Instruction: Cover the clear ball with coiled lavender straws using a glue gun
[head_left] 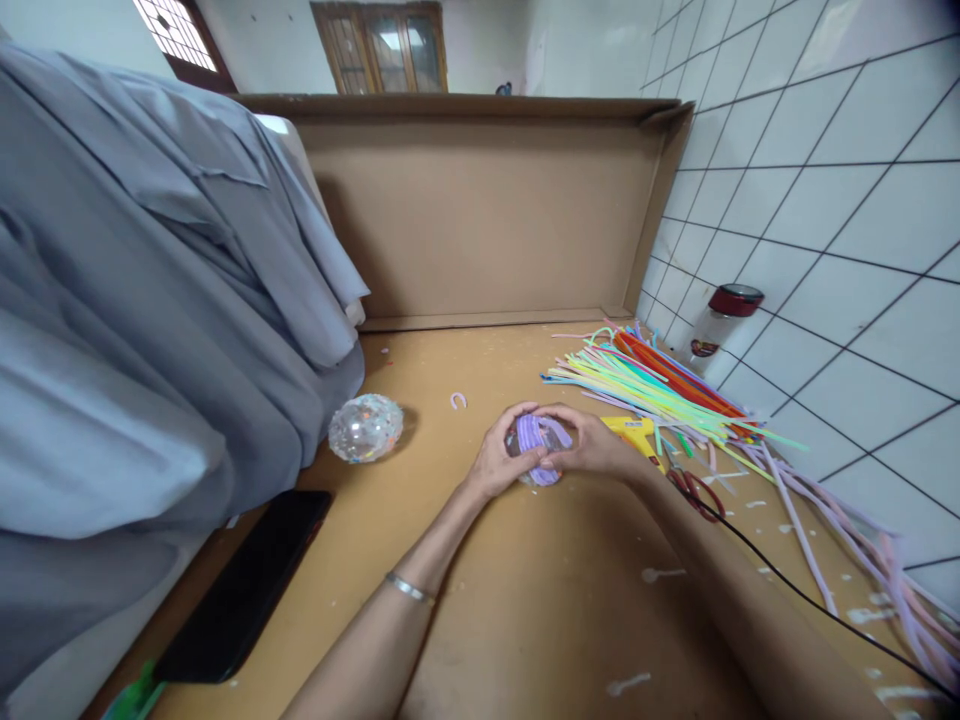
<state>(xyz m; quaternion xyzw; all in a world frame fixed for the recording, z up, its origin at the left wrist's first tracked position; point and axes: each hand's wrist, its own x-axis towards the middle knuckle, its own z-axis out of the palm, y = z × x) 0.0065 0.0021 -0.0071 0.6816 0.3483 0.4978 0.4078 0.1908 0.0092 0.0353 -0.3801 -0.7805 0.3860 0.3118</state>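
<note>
Both hands hold one small clear rounded piece wrapped with purple pipe cleaner [541, 445] just above the table. My left hand [500, 455] grips its left side, the thumb across the front. On the right side, my right hand [589, 440] has its fingers and thumb closed round it. A short curved pale piece [458, 401] lies beyond my left hand. Farther left sits a clear round bowl-like object [366, 428] with a speckled rim. The yellow glue gun [634, 432] is partly hidden behind my right hand and forearm.
Colourful pipe cleaners [660, 385] spread across the right side, beside red-handled scissors [697, 495] and a black cord. A red-lidded jar [716, 325] stands by the tiled wall. Cardboard [487, 215] rises at the back. Grey cloth [172, 300] and a black phone-like slab [247, 585] are left.
</note>
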